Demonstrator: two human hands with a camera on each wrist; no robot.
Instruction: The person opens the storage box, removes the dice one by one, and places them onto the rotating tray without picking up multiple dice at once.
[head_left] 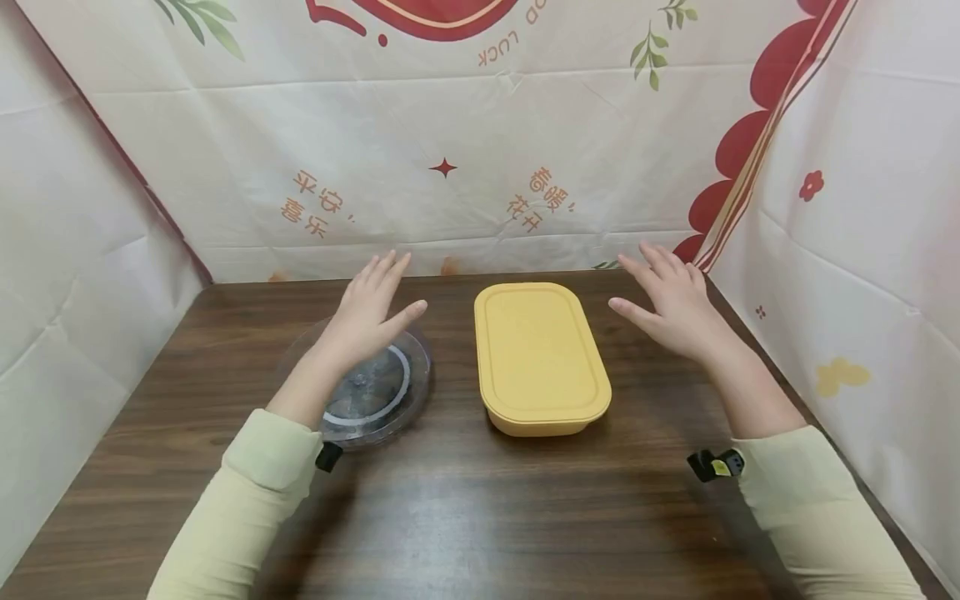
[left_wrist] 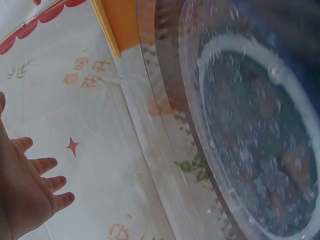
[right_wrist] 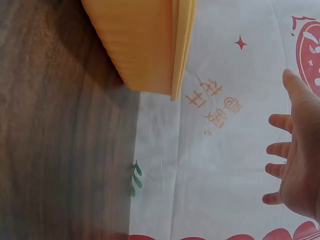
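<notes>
Fingers spread, my left hand (head_left: 363, 321) hovers above a round clear plastic container (head_left: 397, 396), hiding part of it in the head view. Seen close up in the left wrist view, the clear container (left_wrist: 250, 135) has a pale ring and a see-through wall; what lies inside is not distinct. A yellow lidded box (head_left: 542, 354) sits between the two hands, its lid on. To the right of that box my right hand (head_left: 675, 304) is held in the air, fingers apart and holding nothing. The right wrist view shows the yellow box (right_wrist: 140, 45) apart from the right hand (right_wrist: 300, 155).
Everything stands on a dark wood-grain table (head_left: 450, 517). A white printed cloth (head_left: 450, 125) hangs behind it, with more cloth at the left (head_left: 75, 250) and right sides. Each sleeve has a black strap (head_left: 712, 465) at its cuff.
</notes>
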